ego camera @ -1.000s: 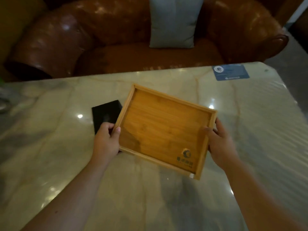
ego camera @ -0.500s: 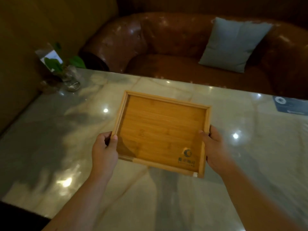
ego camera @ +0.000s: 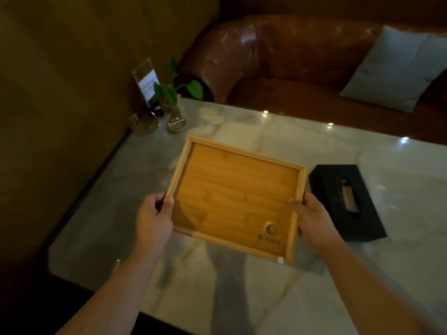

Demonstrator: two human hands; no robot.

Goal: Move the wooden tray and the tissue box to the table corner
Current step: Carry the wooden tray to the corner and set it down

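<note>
— How would that wooden tray handle, by your reading?

— It looked stiff and fairly light, a flat board with a low raised rim. You did well to take it by the two short rims, since the smooth varnished floor offers no purchase.

— And where was it against your hands?

— Between them. Your left hand was closed on the left rim near its near corner, thumb over the top; your right hand was closed on the right rim likewise. It seemed held just above the marble table, towards the far left corner by the glass vase.

— The tissue box?

— It lay untouched on the table, just beside your right hand.
</note>
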